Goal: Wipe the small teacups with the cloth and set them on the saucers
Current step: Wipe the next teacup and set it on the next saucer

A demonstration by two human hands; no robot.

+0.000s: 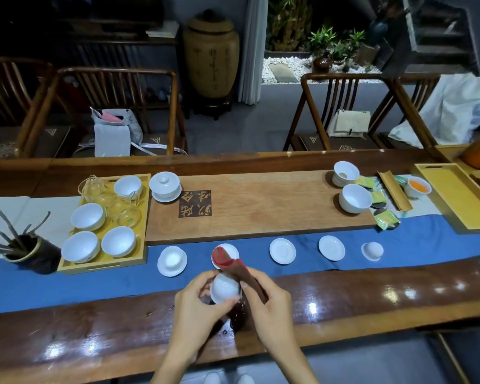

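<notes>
My left hand (197, 303) holds a small white teacup (224, 288) above the table's near edge. My right hand (269, 303) grips a dark brown cloth with a red edge (233, 266) that lies against the cup's rim. On the blue runner stands a row of white saucers: one at the left (171, 261) carries a teacup, one (231, 248) sits partly hidden behind the cloth, and two (282, 251) (331, 248) are bare. A small cup (372, 251) lies further right.
A yellow tray (143, 217) at left holds several white cups and glass pitchers. A wooden tea board (261, 209) carries a lidded gaiwan (165, 187) and two white bowls (354, 198). A tool holder (25, 253) stands far left, another yellow tray (455, 198) at right.
</notes>
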